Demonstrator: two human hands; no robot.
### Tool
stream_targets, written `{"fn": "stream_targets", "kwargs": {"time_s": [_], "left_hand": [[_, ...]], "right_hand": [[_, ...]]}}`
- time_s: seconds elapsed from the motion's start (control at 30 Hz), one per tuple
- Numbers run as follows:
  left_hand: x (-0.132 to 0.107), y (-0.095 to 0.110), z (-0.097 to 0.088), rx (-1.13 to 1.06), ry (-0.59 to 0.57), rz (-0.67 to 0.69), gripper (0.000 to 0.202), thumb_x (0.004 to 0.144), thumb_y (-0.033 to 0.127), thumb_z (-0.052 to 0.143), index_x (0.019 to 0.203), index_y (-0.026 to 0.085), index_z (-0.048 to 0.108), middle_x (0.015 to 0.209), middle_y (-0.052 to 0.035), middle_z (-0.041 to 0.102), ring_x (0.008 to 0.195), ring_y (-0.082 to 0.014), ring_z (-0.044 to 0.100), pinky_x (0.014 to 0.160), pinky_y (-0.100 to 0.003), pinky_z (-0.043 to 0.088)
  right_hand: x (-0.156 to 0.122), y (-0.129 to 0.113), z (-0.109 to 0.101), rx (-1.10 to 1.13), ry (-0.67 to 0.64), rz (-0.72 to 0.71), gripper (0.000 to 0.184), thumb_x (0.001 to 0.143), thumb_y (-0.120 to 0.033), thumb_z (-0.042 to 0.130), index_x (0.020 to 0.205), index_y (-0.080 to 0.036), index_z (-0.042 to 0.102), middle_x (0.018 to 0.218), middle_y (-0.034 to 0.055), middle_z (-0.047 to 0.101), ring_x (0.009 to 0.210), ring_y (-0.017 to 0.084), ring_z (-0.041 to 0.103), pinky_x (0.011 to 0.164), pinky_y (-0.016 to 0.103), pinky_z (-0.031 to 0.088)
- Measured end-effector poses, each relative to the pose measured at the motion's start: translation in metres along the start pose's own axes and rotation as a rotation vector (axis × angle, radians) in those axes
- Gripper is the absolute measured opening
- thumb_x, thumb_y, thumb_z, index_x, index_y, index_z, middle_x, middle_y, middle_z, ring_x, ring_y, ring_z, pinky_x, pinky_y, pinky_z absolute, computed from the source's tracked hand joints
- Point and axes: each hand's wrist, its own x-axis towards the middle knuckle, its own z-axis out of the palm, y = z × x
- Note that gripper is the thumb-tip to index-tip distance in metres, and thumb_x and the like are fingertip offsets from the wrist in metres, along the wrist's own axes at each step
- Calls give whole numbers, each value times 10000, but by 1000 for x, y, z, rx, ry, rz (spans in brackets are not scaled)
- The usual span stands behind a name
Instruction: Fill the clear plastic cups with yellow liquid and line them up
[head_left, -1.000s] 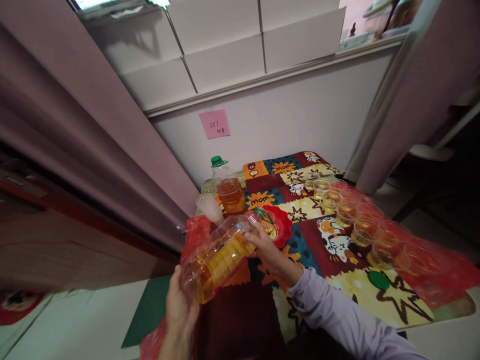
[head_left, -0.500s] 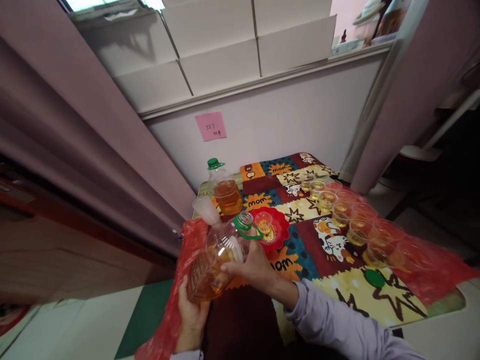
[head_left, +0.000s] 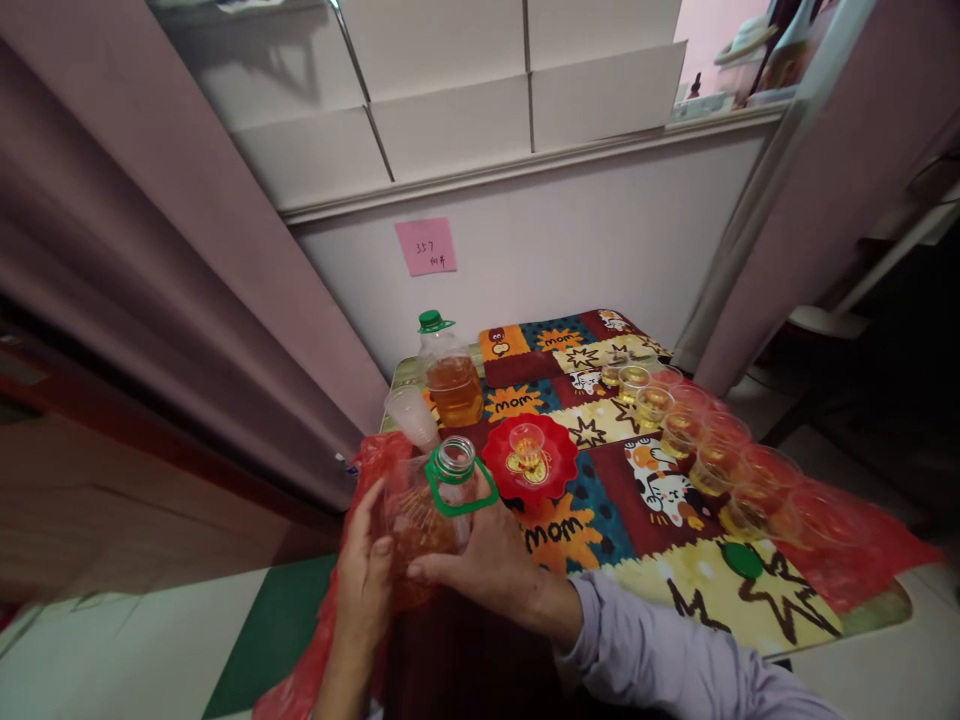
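A clear plastic jug (head_left: pixel 409 510) of amber liquid, uncapped and with a green ring handle at its neck, is between my two hands. My left hand (head_left: pixel 364 580) is curved against its left side. On the other side my right hand (head_left: pixel 487 560) grips it just below the handle, thumb across the front. Beyond the jug's mouth, a red scalloped plate (head_left: pixel 559 475) bears one clear plastic cup (head_left: pixel 527 442) with some yellowish liquid. The jug's base is partly hidden by my hands. A green cap (head_left: pixel 742 560) lies on the mat to the right.
Several clear cups (head_left: pixel 681 430) with yellow liquid line the table's right side, by red plastic sheeting (head_left: pixel 862 560). A second, capped jug (head_left: pixel 454 385) stands at the back left, near a stack of cups (head_left: pixel 412 418). A patterned mat (head_left: pixel 600 500) covers much of the table.
The jug has gone from tilted to nearly upright and moved slightly left, away from the plate. My left hand has risen from near its base to its side.
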Motion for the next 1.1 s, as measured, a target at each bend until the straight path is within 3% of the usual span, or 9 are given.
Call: {"fn": "stream_targets", "kwargs": {"time_s": [0.1,0.2,0.27,0.43,0.53,0.6,0.7,0.87,1.1], "left_hand": [[1,-7,10,-1,-22,11,1028,836,988,544,1521,229,656,1621,-165,639,1520,-409,575,1286,-567,432],[2,-19,12,-18,-20,12,1052,831,1006,517,1527,227,645,1629,-178,629,1514,-417,584,1291,-579,424],[1,-24,12,-12,-31,38,1034,843,992,526,1524,225,650,1626,-178,631,1523,-415,575,1296,-575,418],[1,-23,14,29,35,82,1036,852,1003,482,1477,205,696,1552,-187,687,1474,-425,616,1276,-582,439],[0,-24,15,45,84,81,1039,863,1001,460,1469,192,700,1508,-200,711,1426,-418,656,1236,-559,485],[-2,-25,16,57,87,91,1062,854,1016,444,1460,185,708,1497,-204,719,1425,-418,657,1234,-550,486],[-7,-28,17,79,84,126,1086,849,1031,412,1454,183,717,1510,-200,715,1438,-427,648,1254,-565,460],[-10,-29,17,35,115,119,1073,869,1018,406,1491,190,689,1543,-195,696,1463,-425,633,1259,-557,471],[-10,-30,14,-9,139,74,1076,865,1020,403,1470,175,683,1539,-199,697,1462,-432,631,1257,-561,474]], "right_hand": [[1,5,-7,-15,-48,-42,938,722,-453,1016,1545,-347,579,1550,85,643,1449,363,613,1219,554,524],[-3,18,-29,-9,-132,-156,1040,744,-493,1005,1631,-307,495,1644,130,574,1514,373,560,1263,565,479],[-7,32,-53,-25,-124,-172,1022,802,-500,967,1659,-269,461,1630,163,598,1474,360,609,1236,558,507],[6,66,-142,-302,-18,-111,314,994,-447,769,1241,-255,774,1354,126,802,1263,320,764,1116,515,591],[31,77,-188,-555,34,-58,320,989,-458,754,1214,-234,787,1240,132,841,1122,325,806,988,477,635],[48,80,-204,-707,2,-46,385,961,-458,789,1259,-215,778,1266,144,833,1105,330,808,977,461,630],[68,79,-202,-868,-145,-4,527,936,-486,836,1352,-178,740,1344,169,800,1110,328,806,1024,451,609],[86,70,-164,-1079,-374,88,734,943,-582,824,1505,-149,635,1484,216,702,1311,361,726,1098,427,559],[100,63,-131,-1160,-428,166,620,886,-500,867,1379,-155,721,1351,212,748,1145,359,785,948,383,585]]}}
